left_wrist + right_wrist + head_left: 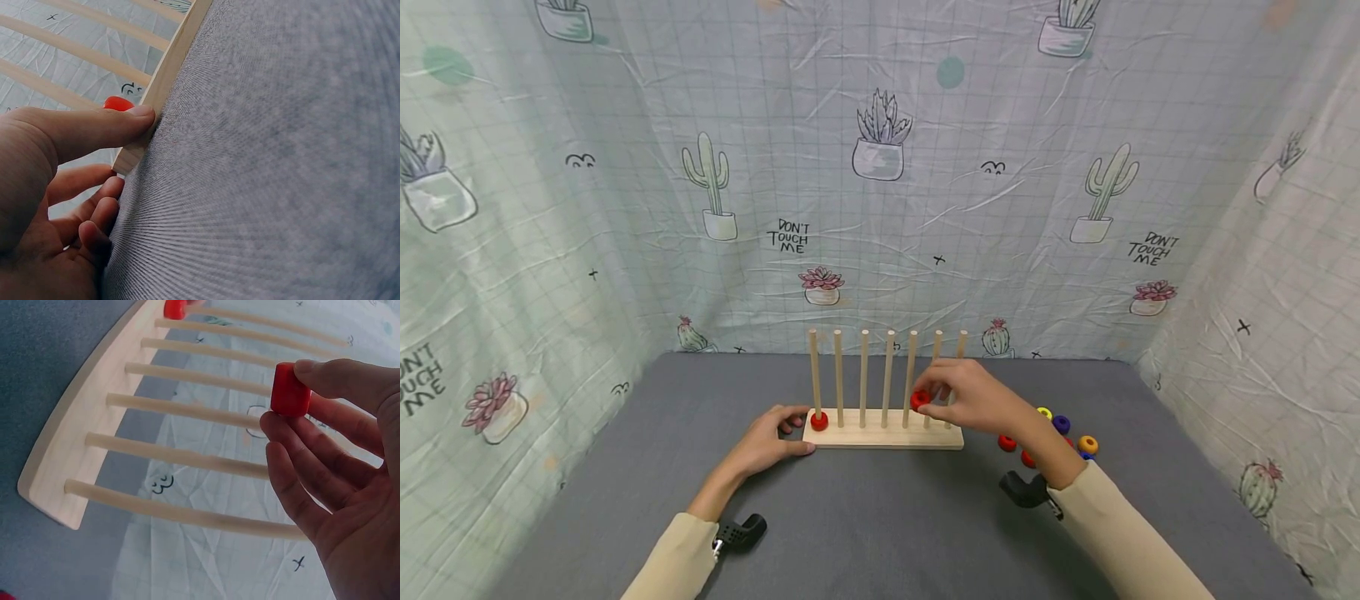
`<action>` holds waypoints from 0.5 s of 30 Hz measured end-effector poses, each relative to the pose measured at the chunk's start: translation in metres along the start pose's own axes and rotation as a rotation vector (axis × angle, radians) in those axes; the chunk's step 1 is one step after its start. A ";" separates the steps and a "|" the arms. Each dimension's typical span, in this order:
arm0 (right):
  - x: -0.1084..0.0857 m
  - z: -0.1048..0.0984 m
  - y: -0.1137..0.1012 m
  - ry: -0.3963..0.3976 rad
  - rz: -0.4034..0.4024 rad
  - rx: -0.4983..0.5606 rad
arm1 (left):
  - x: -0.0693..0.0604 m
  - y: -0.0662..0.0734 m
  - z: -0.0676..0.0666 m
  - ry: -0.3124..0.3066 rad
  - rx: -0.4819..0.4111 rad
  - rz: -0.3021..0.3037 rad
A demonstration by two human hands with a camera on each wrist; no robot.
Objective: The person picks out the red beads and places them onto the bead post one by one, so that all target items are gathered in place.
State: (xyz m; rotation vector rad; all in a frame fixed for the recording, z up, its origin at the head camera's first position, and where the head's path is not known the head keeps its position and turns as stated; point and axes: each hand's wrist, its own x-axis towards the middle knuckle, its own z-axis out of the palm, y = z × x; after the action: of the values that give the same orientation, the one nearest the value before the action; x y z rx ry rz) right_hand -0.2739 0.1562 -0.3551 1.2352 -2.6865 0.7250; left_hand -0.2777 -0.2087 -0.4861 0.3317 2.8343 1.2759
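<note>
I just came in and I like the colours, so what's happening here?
A person is working with beads and a wooden base that has seven upright pegs. The left hand holds the base by its left end. The right hand pinches a red bead up near the pegs. Another red bead sits at the bottom of the leftmost peg. More colourful beads lie to the right, partly hidden by the arm.
</note>
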 end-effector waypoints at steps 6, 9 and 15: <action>0.005 0.000 -0.004 -0.009 0.002 0.011 | 0.000 0.000 0.000 -0.002 0.001 -0.001; 0.008 -0.001 -0.006 -0.016 -0.009 0.006 | 0.000 0.000 0.000 -0.006 -0.002 0.003; 0.014 -0.003 -0.011 -0.018 -0.018 0.002 | 0.000 0.000 0.000 -0.007 -0.005 -0.005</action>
State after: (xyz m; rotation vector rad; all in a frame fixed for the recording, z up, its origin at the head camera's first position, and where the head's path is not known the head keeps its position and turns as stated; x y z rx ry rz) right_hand -0.2749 0.1419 -0.3443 1.2706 -2.6863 0.7175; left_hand -0.2774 -0.2089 -0.4858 0.3282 2.8240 1.2781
